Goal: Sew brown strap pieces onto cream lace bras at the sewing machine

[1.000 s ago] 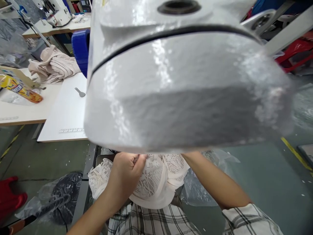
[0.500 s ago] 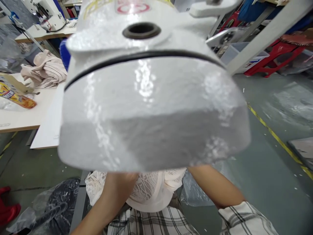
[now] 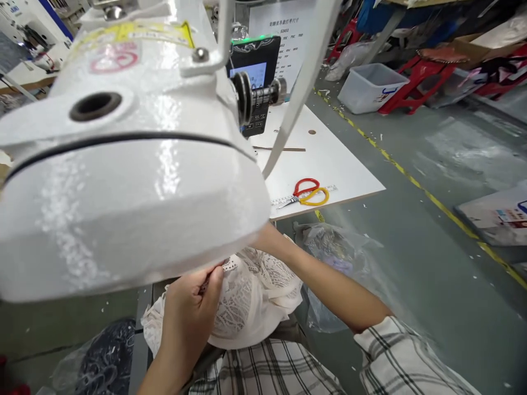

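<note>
Left hand [image 3: 192, 311] pinches a lace bra [image 3: 236, 307] by its edge; right hand [image 3: 263, 238], forearm [image 3: 329, 280] slanting forward, mostly hidden behind a sewing machine [image 3: 160, 203], grip impossible to tell.

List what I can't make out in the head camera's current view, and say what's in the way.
All in the head view:
- Right hand: fingers, and anything they hold, hidden behind the white machine head.
- Lace garment: partly hidden by the machine head and left hand.
- Control panel: small text unreadable; metal knob covers part.
- Printed sheet: left side hidden behind the panel.
- Machine head: cut off by the left edge.
</note>
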Available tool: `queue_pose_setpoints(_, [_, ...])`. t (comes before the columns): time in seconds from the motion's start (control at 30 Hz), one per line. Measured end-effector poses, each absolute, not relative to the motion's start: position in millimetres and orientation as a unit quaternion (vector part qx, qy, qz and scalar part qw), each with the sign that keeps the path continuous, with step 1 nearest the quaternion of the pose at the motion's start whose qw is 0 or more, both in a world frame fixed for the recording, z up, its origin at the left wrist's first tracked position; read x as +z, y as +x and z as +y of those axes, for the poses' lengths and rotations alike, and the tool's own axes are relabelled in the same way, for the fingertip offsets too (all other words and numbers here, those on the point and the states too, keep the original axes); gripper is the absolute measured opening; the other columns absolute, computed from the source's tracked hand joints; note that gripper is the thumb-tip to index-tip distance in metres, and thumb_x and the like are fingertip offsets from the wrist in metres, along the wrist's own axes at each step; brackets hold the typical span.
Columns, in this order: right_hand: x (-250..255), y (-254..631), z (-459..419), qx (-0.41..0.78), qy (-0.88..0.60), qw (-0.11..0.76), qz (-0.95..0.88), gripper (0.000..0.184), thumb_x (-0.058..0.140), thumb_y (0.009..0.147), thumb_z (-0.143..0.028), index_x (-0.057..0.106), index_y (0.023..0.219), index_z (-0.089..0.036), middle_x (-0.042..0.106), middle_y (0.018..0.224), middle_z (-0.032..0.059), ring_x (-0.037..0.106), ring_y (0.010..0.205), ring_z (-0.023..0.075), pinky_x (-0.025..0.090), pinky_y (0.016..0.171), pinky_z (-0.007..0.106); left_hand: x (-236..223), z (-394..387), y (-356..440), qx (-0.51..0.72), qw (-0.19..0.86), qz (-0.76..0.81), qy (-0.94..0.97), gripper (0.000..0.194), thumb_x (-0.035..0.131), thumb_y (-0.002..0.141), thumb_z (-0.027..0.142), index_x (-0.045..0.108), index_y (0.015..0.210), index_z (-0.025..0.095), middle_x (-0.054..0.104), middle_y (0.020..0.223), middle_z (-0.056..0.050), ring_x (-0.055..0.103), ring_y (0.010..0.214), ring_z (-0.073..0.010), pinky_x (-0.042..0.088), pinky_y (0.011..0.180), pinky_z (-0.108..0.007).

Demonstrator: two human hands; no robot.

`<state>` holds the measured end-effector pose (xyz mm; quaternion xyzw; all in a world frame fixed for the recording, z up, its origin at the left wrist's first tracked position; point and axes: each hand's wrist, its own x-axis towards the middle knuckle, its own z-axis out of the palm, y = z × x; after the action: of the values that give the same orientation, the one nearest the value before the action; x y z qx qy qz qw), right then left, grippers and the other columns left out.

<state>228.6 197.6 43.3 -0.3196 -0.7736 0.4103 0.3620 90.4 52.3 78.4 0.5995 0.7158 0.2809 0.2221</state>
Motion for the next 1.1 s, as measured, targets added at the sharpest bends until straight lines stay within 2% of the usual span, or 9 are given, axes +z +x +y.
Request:
queue_pose_setpoints(0.13, [44.2,226.4,195.4,0.455,-0.309,0.374,-0.747,0.005,0.056,0.080,-0.018,0.059,0.076,-0.019,0.061,0.103,0.0065,0.058,0.087,0.0183,0.049,0.075,0.031,76.3,49.5,89.1,0.287,0.212,0.712,0.605,0.025,0.054,0.092,0.033,0.075,0.104,0.027,0.077,0.103,0.002,0.073,0.093,-0.0191,0.057,0.072,-0.023])
queue_pose_setpoints(0.3, [44.0,225.2,195.0,0.457,-0.313,0.378,-0.742,0.005,0.058,0.078,-0.018,0.059,0.074,-0.018,0.062,0.099,0.0063,0.058,0.085,0.0183,0.048,0.076,0.032,74.3,46.4,85.9,0.283,0.203,0.712,0.609,0.025,0.054,0.093,0.032,0.073,0.107,0.028,0.077,0.103,0.003,0.073,0.090,-0.0166,0.058,0.074,-0.022])
queue_pose_setpoints(0.47, [40.3,224.3,195.9,0.454,-0.311,0.384,-0.741,0.004,0.061,0.075,-0.016,0.058,0.072,-0.017,0.060,0.094,0.0047,0.056,0.078,0.0160,0.046,0.070,0.029,73.7,43.8,85.3,0.278,0.194,0.715,0.612,0.026,0.053,0.093,0.034,0.072,0.110,0.028,0.077,0.102,0.002,0.073,0.087,-0.0176,0.058,0.068,-0.022])
queue_pose_setpoints(0.6, [33.5,222.9,197.6,0.453,-0.296,0.395,-0.742,0.003,0.060,0.077,-0.019,0.060,0.075,-0.017,0.059,0.094,0.0037,0.053,0.073,0.0136,0.045,0.067,0.027,72.5,43.3,85.9,0.289,0.180,0.719,0.606,0.025,0.053,0.093,0.032,0.074,0.106,0.027,0.077,0.100,0.001,0.073,0.087,-0.0189,0.058,0.070,-0.024])
queue_pose_setpoints(1.1, [33.4,219.8,197.3,0.430,-0.315,0.401,-0.745,0.003,0.062,0.078,-0.018,0.065,0.078,-0.017,0.063,0.092,0.0041,0.058,0.083,0.0169,0.045,0.074,0.030,70.4,40.5,86.3,0.334,0.161,0.728,0.577,0.022,0.054,0.091,0.030,0.074,0.100,0.024,0.077,0.099,-0.002,0.072,0.088,-0.0192,0.056,0.076,-0.027])
